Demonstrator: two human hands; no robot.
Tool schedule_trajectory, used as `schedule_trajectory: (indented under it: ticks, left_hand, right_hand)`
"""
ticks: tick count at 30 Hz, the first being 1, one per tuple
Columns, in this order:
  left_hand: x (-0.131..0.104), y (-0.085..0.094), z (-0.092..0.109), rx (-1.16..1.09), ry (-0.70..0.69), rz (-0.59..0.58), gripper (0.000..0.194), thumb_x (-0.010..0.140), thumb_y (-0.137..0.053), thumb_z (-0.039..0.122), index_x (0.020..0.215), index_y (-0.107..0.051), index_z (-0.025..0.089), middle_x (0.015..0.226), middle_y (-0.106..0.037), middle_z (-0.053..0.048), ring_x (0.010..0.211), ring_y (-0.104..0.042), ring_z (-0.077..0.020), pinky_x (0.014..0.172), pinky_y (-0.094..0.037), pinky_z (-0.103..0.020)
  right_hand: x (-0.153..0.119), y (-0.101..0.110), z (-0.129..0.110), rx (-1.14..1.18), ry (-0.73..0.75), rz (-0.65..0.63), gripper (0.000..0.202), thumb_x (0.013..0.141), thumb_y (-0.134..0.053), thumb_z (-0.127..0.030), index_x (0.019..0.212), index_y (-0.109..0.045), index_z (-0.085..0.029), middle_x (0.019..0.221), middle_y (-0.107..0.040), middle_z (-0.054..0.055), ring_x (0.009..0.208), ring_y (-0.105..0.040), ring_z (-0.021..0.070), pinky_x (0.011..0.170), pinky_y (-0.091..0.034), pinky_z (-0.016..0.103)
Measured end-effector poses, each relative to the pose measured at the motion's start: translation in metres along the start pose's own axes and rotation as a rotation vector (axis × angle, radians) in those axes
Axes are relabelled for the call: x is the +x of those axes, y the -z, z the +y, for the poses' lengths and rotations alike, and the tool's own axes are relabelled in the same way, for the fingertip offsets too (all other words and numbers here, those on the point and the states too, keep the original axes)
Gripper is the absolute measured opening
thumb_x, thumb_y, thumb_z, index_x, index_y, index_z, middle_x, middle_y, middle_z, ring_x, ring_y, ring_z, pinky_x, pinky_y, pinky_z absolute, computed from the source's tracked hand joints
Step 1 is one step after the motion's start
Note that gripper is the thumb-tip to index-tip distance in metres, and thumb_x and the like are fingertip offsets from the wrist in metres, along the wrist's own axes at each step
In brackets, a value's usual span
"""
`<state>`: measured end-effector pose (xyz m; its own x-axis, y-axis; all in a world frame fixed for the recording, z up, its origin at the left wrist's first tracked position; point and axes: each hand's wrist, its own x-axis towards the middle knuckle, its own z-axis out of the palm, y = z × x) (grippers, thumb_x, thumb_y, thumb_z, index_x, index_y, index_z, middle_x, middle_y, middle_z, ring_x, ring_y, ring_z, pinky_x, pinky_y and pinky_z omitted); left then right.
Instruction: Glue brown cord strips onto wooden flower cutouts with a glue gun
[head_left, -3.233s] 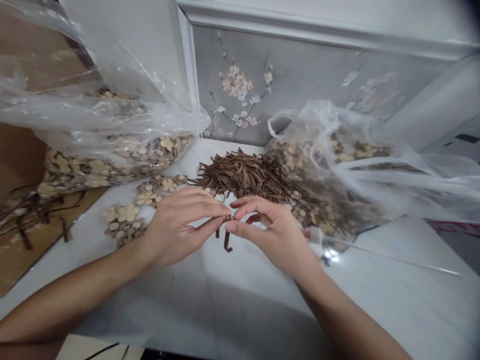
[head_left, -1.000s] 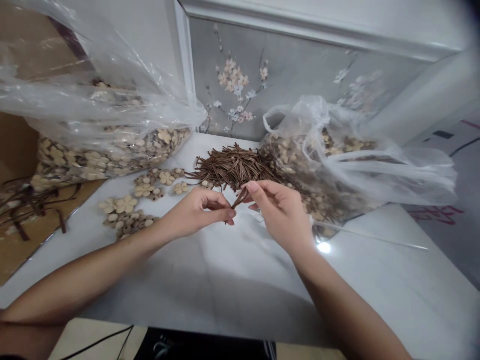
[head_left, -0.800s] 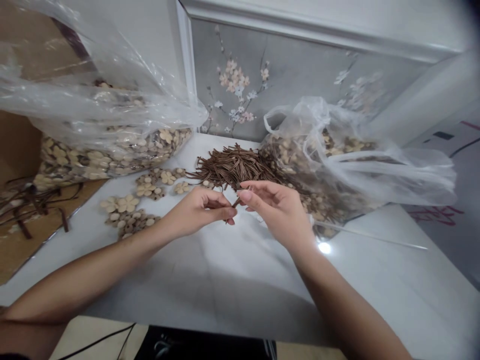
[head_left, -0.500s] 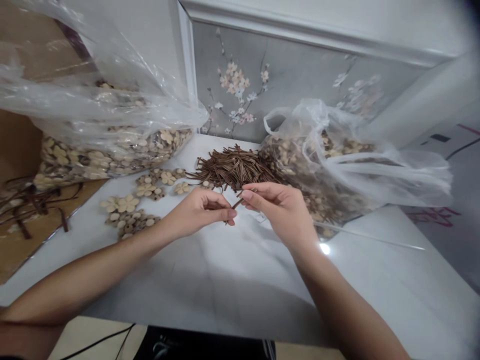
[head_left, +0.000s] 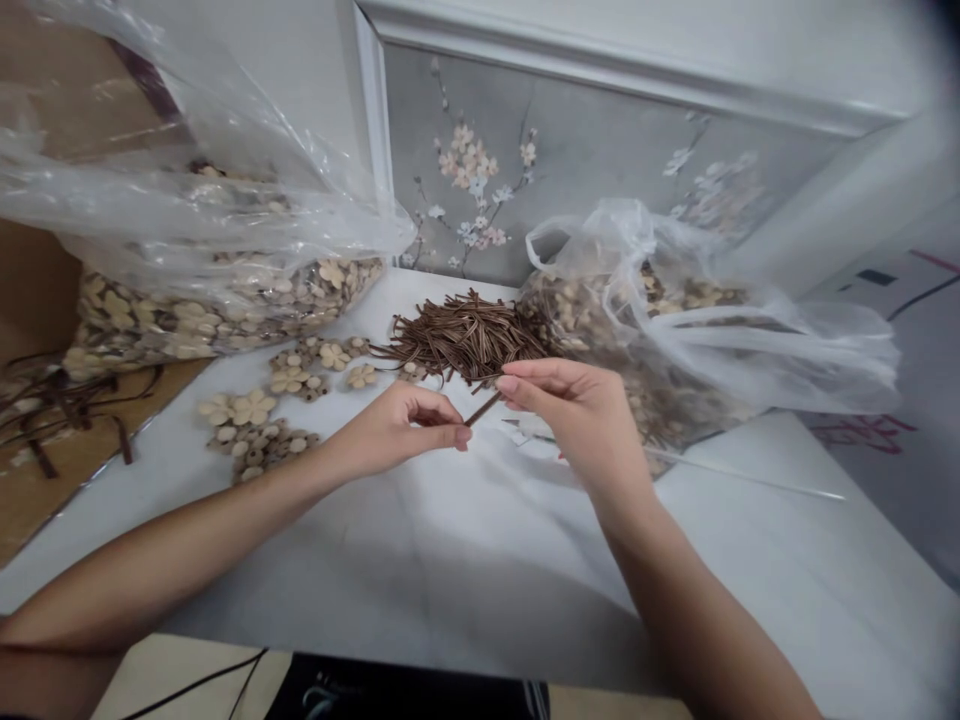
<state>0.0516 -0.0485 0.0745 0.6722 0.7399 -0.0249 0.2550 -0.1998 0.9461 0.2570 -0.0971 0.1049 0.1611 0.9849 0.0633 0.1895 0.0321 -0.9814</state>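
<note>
One brown strip (head_left: 484, 408) is stretched between the two hands above the desk (head_left: 450, 560): the left hand (head_left: 409, 425) has its grip pinched on the lower end, and the right hand (head_left: 581, 410) closes thumb and forefinger on the upper end. This piece looks barely begun, since no flower or bead shows on its visible length, though the fingertips cover both ends and could hide a small part. Much appears left: a heap of strips (head_left: 469, 335) lies just behind the hands, loose flower pieces (head_left: 251, 408) and beads (head_left: 262, 455) sit untouched beside the left forearm, and the left bag (head_left: 232, 315) and right bag (head_left: 675, 300) are both well filled. Bent strips (head_left: 75, 415) at the far left may be finished work, but they are too blurred to judge. For room, the desk in front of the hands is bare as far as its near edge, and so is the stretch beyond the right forearm. Behind, the heap and the framed panel (head_left: 600, 170) leave little space, and a thin pale rod (head_left: 757, 475) runs out beside the right hand.
</note>
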Motion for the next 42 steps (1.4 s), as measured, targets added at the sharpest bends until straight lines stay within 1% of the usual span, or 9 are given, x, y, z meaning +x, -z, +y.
schedule_trajectory:
  ticks: [3, 7, 13, 19, 22, 29, 31, 35, 42]
  left_hand:
    - [0.0, 0.002, -0.001, -0.002, -0.016, -0.029, 0.023, 0.084, -0.066, 0.036, 0.078, -0.075, 0.016, 0.076, -0.074, -0.004, 0.069, -0.064, -0.0147, 0.062, -0.046, -0.024]
    - [-0.001, 0.003, -0.002, -0.014, -0.013, -0.031, 0.015, 0.083, -0.065, 0.026, 0.078, -0.076, 0.017, 0.075, -0.074, -0.002, 0.07, -0.063, -0.0133, 0.063, -0.045, -0.023]
    - [0.001, 0.004, -0.002, 0.066, -0.003, -0.052, 0.019, 0.082, -0.067, 0.033, 0.079, -0.076, 0.016, 0.078, -0.075, -0.003, 0.074, -0.066, -0.0167, 0.069, -0.047, -0.025]
    - [0.0, 0.002, -0.005, 0.081, -0.123, 0.103, 0.033, 0.081, -0.071, 0.041, 0.107, -0.07, 0.02, 0.112, -0.071, -0.005, 0.102, -0.063, -0.0202, 0.089, -0.047, -0.03]
    - [-0.002, -0.002, -0.004, 0.035, -0.148, 0.115, 0.028, 0.081, -0.072, 0.038, 0.101, -0.071, 0.02, 0.102, -0.072, -0.004, 0.094, -0.063, -0.017, 0.087, -0.047, -0.028]
    - [-0.003, -0.005, 0.002, -0.013, 0.026, 0.159, 0.018, 0.077, -0.075, 0.034, 0.081, -0.075, 0.016, 0.068, -0.071, -0.001, 0.06, -0.059, -0.0122, 0.06, -0.046, -0.023]
    - [-0.004, -0.004, 0.004, 0.0, 0.019, 0.16, 0.018, 0.077, -0.074, 0.034, 0.076, -0.075, 0.016, 0.068, -0.072, -0.001, 0.061, -0.06, -0.012, 0.059, -0.045, -0.022]
    - [-0.006, -0.001, 0.008, 0.063, -0.024, 0.087, 0.025, 0.084, -0.067, 0.038, 0.075, -0.076, 0.016, 0.073, -0.074, -0.001, 0.068, -0.064, -0.0133, 0.065, -0.047, -0.022]
    - [-0.007, 0.005, 0.007, 0.202, -0.033, 0.126, 0.02, 0.08, -0.072, 0.038, 0.082, -0.08, 0.02, 0.08, -0.078, -0.001, 0.075, -0.068, -0.0159, 0.067, -0.048, -0.022]
  right_hand:
    - [-0.001, 0.002, -0.004, -0.05, 0.039, 0.05, 0.023, 0.07, -0.081, -0.037, 0.086, -0.078, -0.02, 0.067, -0.074, 0.002, 0.062, -0.067, 0.0184, 0.051, -0.051, 0.027]
    - [-0.004, 0.002, -0.006, -0.078, 0.105, 0.077, 0.019, 0.07, -0.081, -0.034, 0.083, -0.078, -0.02, 0.066, -0.073, 0.001, 0.062, -0.067, 0.0169, 0.057, -0.054, 0.027]
    - [-0.003, 0.003, -0.003, -0.07, 0.125, 0.094, 0.024, 0.069, -0.081, -0.033, 0.089, -0.078, -0.02, 0.07, -0.076, 0.002, 0.063, -0.069, 0.0167, 0.059, -0.055, 0.026]
    - [-0.008, -0.007, 0.0, -0.08, 0.126, -0.011, 0.029, 0.072, -0.079, -0.032, 0.097, -0.076, -0.019, 0.073, -0.077, 0.002, 0.07, -0.073, 0.0195, 0.066, -0.058, 0.028]
    - [-0.013, -0.017, -0.001, -0.073, 0.1, -0.033, 0.02, 0.071, -0.08, -0.028, 0.088, -0.076, -0.019, 0.072, -0.077, 0.002, 0.072, -0.074, 0.0198, 0.065, -0.058, 0.027]
    - [-0.016, -0.02, 0.0, -0.055, 0.095, -0.045, 0.015, 0.069, -0.082, -0.03, 0.076, -0.074, -0.019, 0.073, -0.078, 0.003, 0.071, -0.074, 0.0199, 0.063, -0.056, 0.026]
    - [-0.014, -0.018, 0.001, -0.068, 0.09, -0.051, 0.02, 0.07, -0.08, -0.031, 0.086, -0.074, -0.02, 0.072, -0.078, 0.002, 0.068, -0.073, 0.0195, 0.061, -0.054, 0.026]
    - [-0.012, -0.017, 0.003, -0.067, 0.065, -0.048, 0.054, 0.072, -0.079, -0.029, 0.122, -0.062, -0.024, 0.07, -0.077, -0.001, 0.059, -0.068, 0.0171, 0.054, -0.048, 0.026]
    - [-0.012, -0.013, 0.001, -0.161, 0.074, -0.074, 0.068, 0.075, -0.076, -0.03, 0.137, -0.047, -0.026, 0.065, -0.073, -0.002, 0.049, -0.059, 0.0142, 0.049, -0.043, 0.027]
